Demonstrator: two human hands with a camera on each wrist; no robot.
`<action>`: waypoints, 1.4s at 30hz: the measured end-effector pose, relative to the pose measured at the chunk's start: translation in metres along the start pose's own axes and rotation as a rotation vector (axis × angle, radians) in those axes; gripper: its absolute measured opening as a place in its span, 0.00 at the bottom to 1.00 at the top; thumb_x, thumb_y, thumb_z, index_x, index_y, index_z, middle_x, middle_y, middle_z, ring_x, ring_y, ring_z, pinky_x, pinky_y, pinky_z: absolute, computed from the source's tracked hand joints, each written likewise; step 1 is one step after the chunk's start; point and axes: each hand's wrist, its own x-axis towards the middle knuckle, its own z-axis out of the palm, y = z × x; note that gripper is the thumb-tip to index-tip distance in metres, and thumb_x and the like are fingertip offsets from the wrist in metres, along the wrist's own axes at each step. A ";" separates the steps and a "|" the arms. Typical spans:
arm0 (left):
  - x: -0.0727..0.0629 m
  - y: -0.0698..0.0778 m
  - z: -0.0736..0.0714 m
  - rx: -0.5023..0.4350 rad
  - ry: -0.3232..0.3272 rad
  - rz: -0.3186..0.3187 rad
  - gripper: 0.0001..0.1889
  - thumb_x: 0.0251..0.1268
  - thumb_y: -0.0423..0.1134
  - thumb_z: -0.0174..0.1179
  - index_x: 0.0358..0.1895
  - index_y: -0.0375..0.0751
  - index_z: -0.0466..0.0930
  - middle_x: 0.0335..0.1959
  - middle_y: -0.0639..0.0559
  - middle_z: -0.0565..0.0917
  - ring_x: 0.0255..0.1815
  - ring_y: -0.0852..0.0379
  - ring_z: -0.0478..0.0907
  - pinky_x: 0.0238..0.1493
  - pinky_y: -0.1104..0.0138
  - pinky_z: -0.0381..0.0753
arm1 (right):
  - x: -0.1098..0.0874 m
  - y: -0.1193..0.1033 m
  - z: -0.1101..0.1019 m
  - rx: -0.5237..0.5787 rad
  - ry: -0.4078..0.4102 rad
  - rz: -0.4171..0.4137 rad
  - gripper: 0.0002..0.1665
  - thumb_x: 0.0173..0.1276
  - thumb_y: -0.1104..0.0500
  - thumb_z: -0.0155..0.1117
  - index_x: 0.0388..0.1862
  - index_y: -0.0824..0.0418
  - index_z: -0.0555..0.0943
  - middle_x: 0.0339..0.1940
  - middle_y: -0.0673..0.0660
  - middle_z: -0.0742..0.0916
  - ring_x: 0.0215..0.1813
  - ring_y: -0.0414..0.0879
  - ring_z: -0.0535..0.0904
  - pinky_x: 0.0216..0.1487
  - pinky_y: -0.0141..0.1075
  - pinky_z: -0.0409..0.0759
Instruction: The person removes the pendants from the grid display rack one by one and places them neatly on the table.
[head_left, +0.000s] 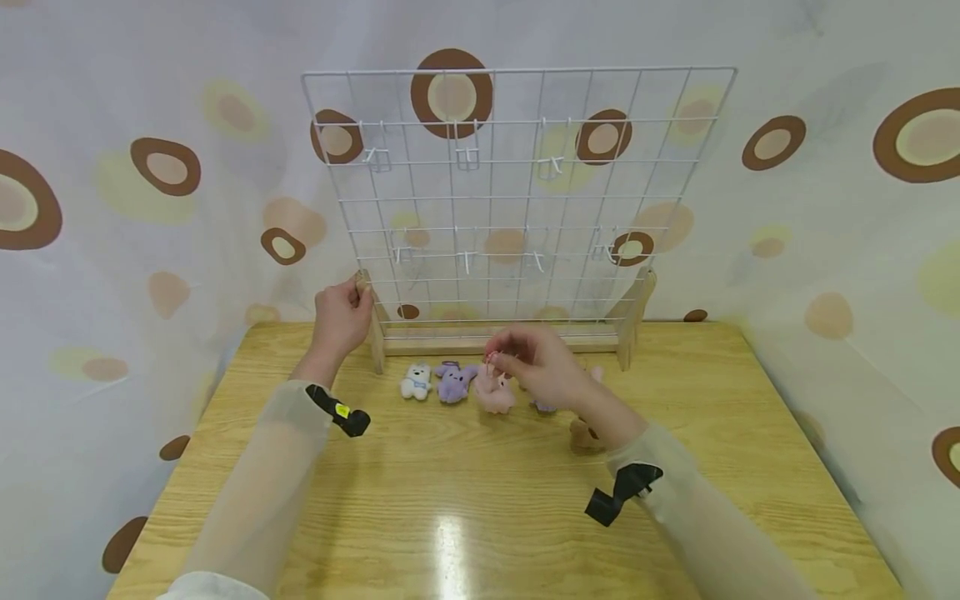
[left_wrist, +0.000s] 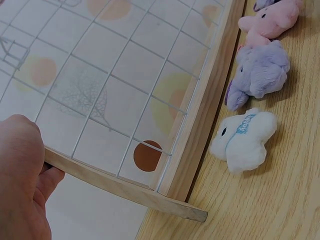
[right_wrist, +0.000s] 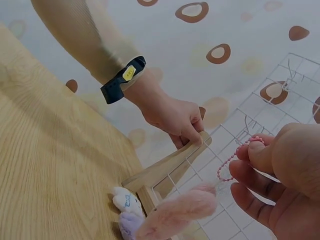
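My left hand [head_left: 345, 312] grips the top of the left wooden post [head_left: 375, 333] that supports a white wire grid [head_left: 517, 71]. In the right wrist view, my right hand [right_wrist: 280, 175] pinches a pink bead chain [right_wrist: 233, 156] between thumb and index finger. A pink plush keychain [right_wrist: 182, 212] hangs from that chain, in front of the grid's lower part. To its left on the table lie a purple plush toy [head_left: 453, 385] and a white plush bear [head_left: 416, 383] with a blue band.
White hooks [head_left: 467, 157] sit on the grid in two rows. A brown plush toy [head_left: 583, 435] lies partly behind my right wrist, near another purple one [head_left: 543, 407] mostly covered by that hand. Everything stands on a wooden table [head_left: 390, 508] before a patterned cloth.
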 end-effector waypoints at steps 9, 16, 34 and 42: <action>0.000 0.000 0.001 -0.013 -0.011 -0.005 0.13 0.83 0.35 0.53 0.40 0.29 0.83 0.17 0.49 0.74 0.16 0.56 0.66 0.18 0.69 0.62 | -0.026 0.009 -0.009 -0.008 -0.016 0.038 0.06 0.76 0.72 0.64 0.47 0.69 0.86 0.42 0.60 0.89 0.44 0.54 0.86 0.44 0.36 0.84; -0.001 -0.001 0.001 -0.018 -0.017 -0.016 0.14 0.83 0.36 0.52 0.47 0.28 0.85 0.22 0.44 0.81 0.17 0.56 0.67 0.18 0.70 0.63 | -0.042 0.016 -0.015 -0.014 -0.029 0.086 0.06 0.78 0.70 0.64 0.47 0.67 0.86 0.40 0.60 0.89 0.39 0.54 0.84 0.38 0.39 0.82; -0.001 0.001 0.001 -0.005 -0.012 -0.010 0.13 0.83 0.35 0.53 0.39 0.31 0.83 0.18 0.48 0.77 0.16 0.57 0.65 0.17 0.69 0.62 | -0.068 0.037 -0.019 0.047 -0.043 0.024 0.06 0.74 0.74 0.65 0.43 0.67 0.86 0.41 0.58 0.89 0.44 0.55 0.85 0.47 0.36 0.84; -0.001 0.001 0.002 -0.013 -0.018 -0.027 0.14 0.83 0.36 0.53 0.40 0.31 0.83 0.22 0.44 0.82 0.16 0.58 0.66 0.18 0.70 0.63 | -0.081 0.044 -0.022 0.091 -0.085 -0.013 0.07 0.73 0.75 0.65 0.44 0.67 0.86 0.41 0.59 0.88 0.44 0.49 0.85 0.46 0.36 0.85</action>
